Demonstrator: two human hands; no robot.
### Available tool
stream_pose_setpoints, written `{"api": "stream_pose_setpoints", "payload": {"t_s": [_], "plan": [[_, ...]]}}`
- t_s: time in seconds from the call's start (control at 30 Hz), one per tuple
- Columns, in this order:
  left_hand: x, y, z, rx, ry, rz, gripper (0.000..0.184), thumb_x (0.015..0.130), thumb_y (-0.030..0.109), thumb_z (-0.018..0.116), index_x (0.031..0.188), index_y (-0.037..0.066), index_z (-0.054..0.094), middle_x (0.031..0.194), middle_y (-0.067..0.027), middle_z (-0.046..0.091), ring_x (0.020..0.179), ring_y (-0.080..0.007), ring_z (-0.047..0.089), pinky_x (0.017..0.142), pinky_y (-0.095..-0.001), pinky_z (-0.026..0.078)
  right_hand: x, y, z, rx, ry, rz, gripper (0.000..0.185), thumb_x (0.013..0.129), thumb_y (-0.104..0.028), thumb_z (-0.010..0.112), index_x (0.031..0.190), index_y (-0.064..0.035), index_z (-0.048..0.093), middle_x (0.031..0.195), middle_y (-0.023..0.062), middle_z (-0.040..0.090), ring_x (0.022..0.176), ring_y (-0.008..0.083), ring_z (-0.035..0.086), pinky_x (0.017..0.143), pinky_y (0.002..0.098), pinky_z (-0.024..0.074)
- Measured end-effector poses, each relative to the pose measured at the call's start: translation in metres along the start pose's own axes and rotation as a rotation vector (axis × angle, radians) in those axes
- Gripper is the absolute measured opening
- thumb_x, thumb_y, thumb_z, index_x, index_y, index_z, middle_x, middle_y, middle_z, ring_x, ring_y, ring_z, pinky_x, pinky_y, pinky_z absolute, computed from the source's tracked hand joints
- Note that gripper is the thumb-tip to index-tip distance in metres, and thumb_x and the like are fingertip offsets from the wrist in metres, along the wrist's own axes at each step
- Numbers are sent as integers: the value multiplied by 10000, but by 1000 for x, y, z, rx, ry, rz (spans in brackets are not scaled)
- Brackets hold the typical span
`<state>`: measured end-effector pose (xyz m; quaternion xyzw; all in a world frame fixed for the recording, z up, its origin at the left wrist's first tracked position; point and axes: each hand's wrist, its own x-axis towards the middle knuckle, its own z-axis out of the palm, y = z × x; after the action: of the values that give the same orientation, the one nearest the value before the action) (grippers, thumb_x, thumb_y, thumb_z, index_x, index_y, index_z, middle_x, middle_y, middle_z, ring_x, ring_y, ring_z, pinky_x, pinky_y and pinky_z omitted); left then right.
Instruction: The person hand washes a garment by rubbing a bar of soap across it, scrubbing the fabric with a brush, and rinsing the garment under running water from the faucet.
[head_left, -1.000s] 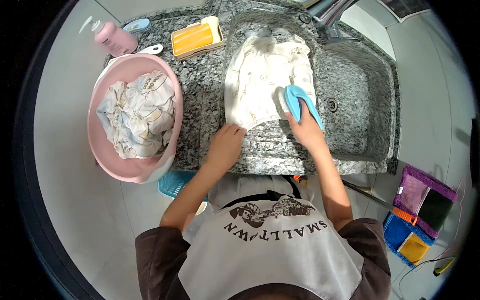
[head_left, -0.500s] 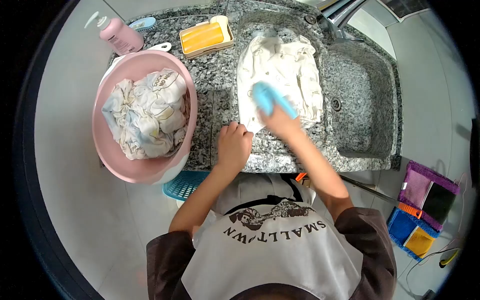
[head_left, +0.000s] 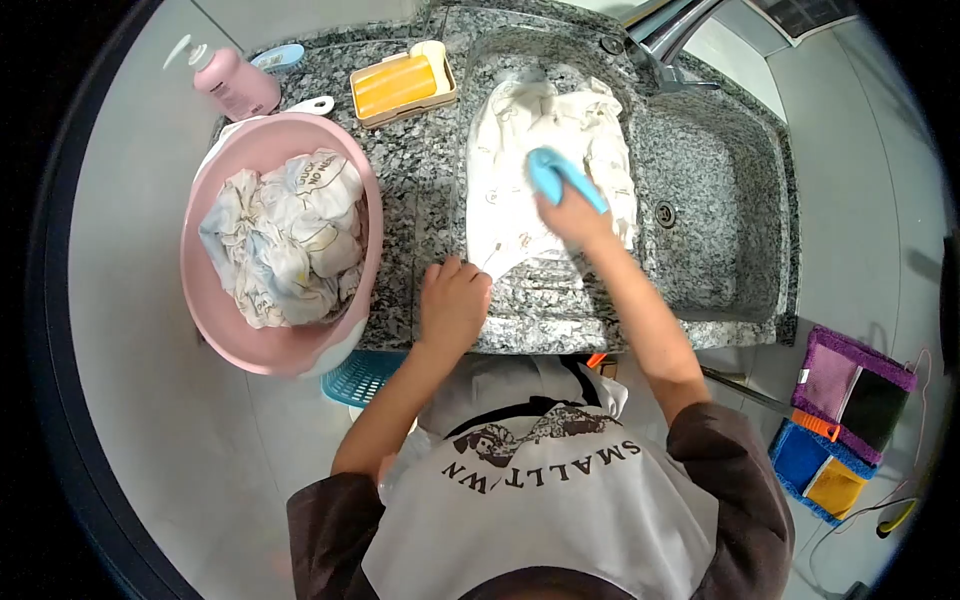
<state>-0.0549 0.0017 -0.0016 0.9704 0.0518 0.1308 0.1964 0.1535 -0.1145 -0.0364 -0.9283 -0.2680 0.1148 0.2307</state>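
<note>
A white patterned garment [head_left: 510, 190] lies spread over the ribbed stone washboard side of the sink. My right hand [head_left: 574, 216] is closed around a light blue scrub brush [head_left: 566, 178], which rests on the garment's middle. That hand is slightly blurred, and the brush's bristles are hidden beneath it. At the garment's near left corner, my left hand [head_left: 455, 303] has its fingers closed on the cloth, low against the stone.
Left of the sink stands a pink basin [head_left: 235, 335] with crumpled white laundry [head_left: 290, 240]. Behind it are a pink pump bottle [head_left: 238, 85], a blue brush [head_left: 278, 57] and a soap box [head_left: 402, 88]. A faucet [head_left: 670, 45] overhangs the stone basin [head_left: 715, 210] at right.
My right hand has moved the scrub brush a little away from me and to the right across the garment. My left hand keeps hold of the corner. The whole view has shifted slightly.
</note>
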Motion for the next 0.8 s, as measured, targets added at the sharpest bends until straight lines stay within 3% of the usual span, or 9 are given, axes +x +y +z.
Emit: {"api": "stream_pose_setpoints", "payload": {"t_s": [0.07,0.17,0.27,0.33,0.5,0.57,0.67,0.77,0.8], "plan": [[4,0,3,27,-2,-5,54,662,139,631,680,101,598,732,-17,548,820,-193,490,709,-336,361,-5,-15,-18,-74,-46,88,499,772,-309,539,1228,-128,449,1065,196,572,992,331,557,855,410,453],[8,2,-2,-33,-62,-59,44,684,118,643,700,97,608,751,-16,561,813,-201,491,715,-348,363,-55,-54,17,-18,-172,-197,617,730,-356,573,1306,-250,378,1104,211,502,1010,371,508,866,441,426],[12,6,-10,13,-89,-53,43,689,127,642,692,96,612,751,-24,561,819,-206,490,725,-355,363,-35,-29,-2,-134,-72,35,548,747,-360,547,1264,-224,431,1051,194,525,991,331,530,860,410,437],[15,6,-11,61,-77,-12,68,673,160,632,689,98,608,736,-27,547,825,-195,476,728,-340,360,-7,-4,-47,-147,-163,226,600,748,-367,560,1276,-136,393,1138,210,510,1047,364,501,919,414,393],[61,27,0,84,-343,-41,225,690,181,658,888,76,629,865,-77,592,930,-251,514,824,-366,385,-1,46,-89,206,-55,219,829,774,-441,555,1355,35,207,1371,244,273,1281,341,272,1041,359,229],[76,35,56,-262,-97,104,359,720,225,644,1034,62,583,951,-111,581,994,-278,509,871,-394,389,-8,58,-105,267,-15,217,847,767,-447,578,1355,37,207,1383,238,253,1294,337,244,1052,352,200],[102,39,153,-274,-32,315,380,765,245,623,1080,46,551,1021,-116,565,996,-258,512,870,-388,407,-18,81,-117,315,12,208,841,778,-434,582,1351,52,204,1396,234,229,1305,324,219,1059,339,174],[113,39,191,-1244,-247,-129,364,791,244,611,1076,29,542,1058,-112,547,998,-230,509,859,-359,418,-32,88,-126,419,24,191,840,784,-427,584,1347,64,201,1395,239,227,1306,321,215,1060,336,170],[112,32,190,-1223,-208,1,322,804,225,592,1057,30,552,1026,-104,559,959,-227,525,836,-354,427,-37,88,-127,402,17,176,838,785,-429,580,1346,65,201,1391,241,232,1305,322,220,1060,338,173]]}}
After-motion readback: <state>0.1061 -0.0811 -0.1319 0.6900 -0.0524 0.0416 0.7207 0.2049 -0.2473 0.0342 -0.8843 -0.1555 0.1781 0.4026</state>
